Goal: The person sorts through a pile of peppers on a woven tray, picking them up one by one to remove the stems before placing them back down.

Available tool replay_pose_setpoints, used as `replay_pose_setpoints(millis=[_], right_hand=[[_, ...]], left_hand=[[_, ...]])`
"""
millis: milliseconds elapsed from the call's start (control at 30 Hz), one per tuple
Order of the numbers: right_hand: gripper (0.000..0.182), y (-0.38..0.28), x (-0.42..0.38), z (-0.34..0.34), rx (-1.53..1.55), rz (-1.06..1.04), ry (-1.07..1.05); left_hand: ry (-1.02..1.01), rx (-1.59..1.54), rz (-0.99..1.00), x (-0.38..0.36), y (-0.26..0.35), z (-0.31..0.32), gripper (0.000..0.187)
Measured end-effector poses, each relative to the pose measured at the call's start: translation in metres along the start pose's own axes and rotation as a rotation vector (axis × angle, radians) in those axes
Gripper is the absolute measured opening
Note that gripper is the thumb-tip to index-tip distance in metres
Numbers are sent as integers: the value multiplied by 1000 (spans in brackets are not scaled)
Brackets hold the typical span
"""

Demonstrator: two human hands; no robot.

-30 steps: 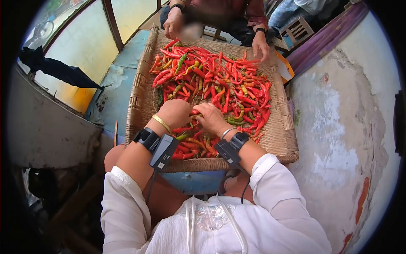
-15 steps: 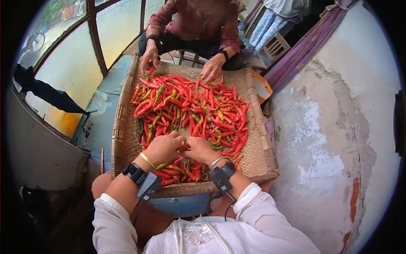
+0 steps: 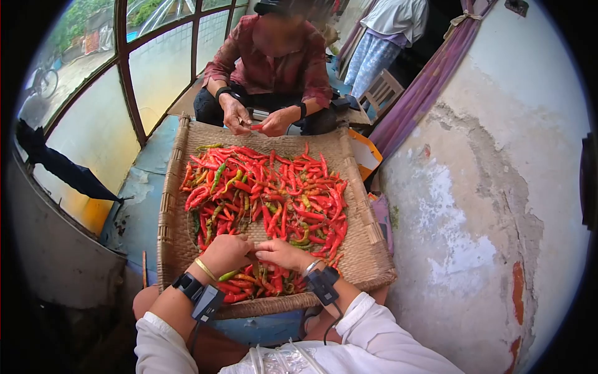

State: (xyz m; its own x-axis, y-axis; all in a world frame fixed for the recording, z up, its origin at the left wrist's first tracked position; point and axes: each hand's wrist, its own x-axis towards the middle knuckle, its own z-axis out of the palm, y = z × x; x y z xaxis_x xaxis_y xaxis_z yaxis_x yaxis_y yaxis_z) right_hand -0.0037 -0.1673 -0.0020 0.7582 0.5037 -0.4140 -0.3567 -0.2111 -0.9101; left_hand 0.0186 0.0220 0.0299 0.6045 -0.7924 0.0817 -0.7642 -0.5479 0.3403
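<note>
A square woven tray (image 3: 370, 262) holds a wide heap of red chili peppers (image 3: 296, 190), with a few green and yellowish ones among them. My left hand (image 3: 227, 254) and my right hand (image 3: 281, 254) meet over the near part of the heap, fingers closed and fingertips close together. What they pinch between them is too small and hidden to name. A smaller group of peppers (image 3: 240, 287) lies below my hands at the near edge of the tray.
Across the tray sits a person (image 3: 280, 62) holding a red pepper in both hands. Another person (image 3: 389, 37) stands at the back by a wooden chair (image 3: 383, 93). A cracked wall (image 3: 461, 206) is on the right, windows (image 3: 162, 68) and a dark umbrella (image 3: 68, 165) on the left.
The view has tilted up and shifted. The co-worker's hands have left the tray's far side and come together around a red pepper. My hands stay together over the peppers.
</note>
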Motion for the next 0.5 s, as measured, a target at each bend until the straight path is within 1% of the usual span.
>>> replay_pose_setpoints(millis=[33,100,133,200,267,333,400,467,500], right_hand=[[15,-3,-3,-1,0,-1,-1],[17,-11,-13,-8,-253,50,-71],[17,-12,-17,-11,-255,48,-70],[16,-13,-24,-19,-315,84,74],[16,-7,-31,-39,-275,86,67],[16,-10,-43,-56,-149,58,205],[17,-7,-50,-75,38,-11,444],[37,-2,-53,-81,577,-369,647],[41,-3,-54,-82,691,-386,690]], left_hand=[[4,6,3,-1,0,0,21],[8,11,6,-1,-1,1,19],[-14,6,-5,-2,-1,3,18],[-29,6,-15,-2,-2,3,17],[44,92,-91,-3,0,5,14],[29,128,-122,-3,-4,8,12],[10,161,-154,-5,-10,13,11],[-90,155,-90,-5,-13,17,13],[-87,156,-88,-4,-11,21,13]])
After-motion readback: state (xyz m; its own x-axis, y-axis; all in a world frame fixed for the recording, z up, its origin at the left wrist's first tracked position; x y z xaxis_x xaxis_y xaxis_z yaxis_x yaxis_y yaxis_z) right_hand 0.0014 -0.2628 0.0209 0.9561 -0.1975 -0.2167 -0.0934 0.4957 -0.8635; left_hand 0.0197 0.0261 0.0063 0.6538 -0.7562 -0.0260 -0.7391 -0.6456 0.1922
